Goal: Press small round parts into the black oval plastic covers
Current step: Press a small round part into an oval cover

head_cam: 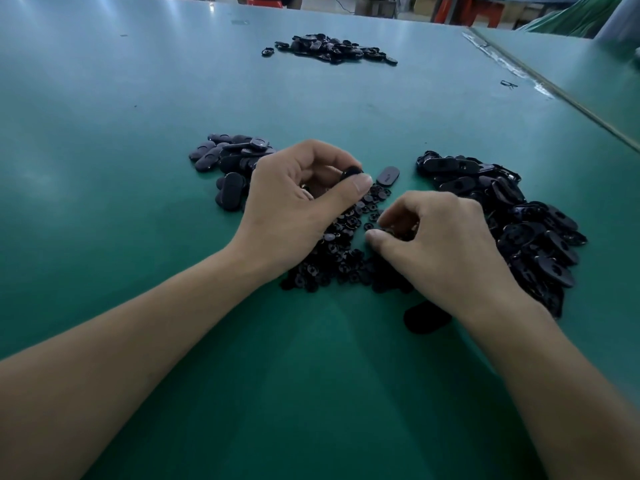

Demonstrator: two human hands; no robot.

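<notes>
Two hands work over the small round parts pile [332, 251] on the green table [121, 98]. The left hand [301, 202] is just above the pile's far-left edge, thumb and curled fingers pinching one black oval cover [351, 174]. The right hand [446, 244] is on the pile's right side, fingers curled down into it, thumb tip among the parts; can't tell if one is actually picked.

Likely step: fetch a round part and seat it in the held cover. To do it well, take a single part, turn the cover hollow side up, centre the part and press straight till flush.

Spare covers: left cover heap [225, 161] beside the pile, right cover heap [502, 209] beside it, far cover heap [329, 48] well beyond.
</notes>
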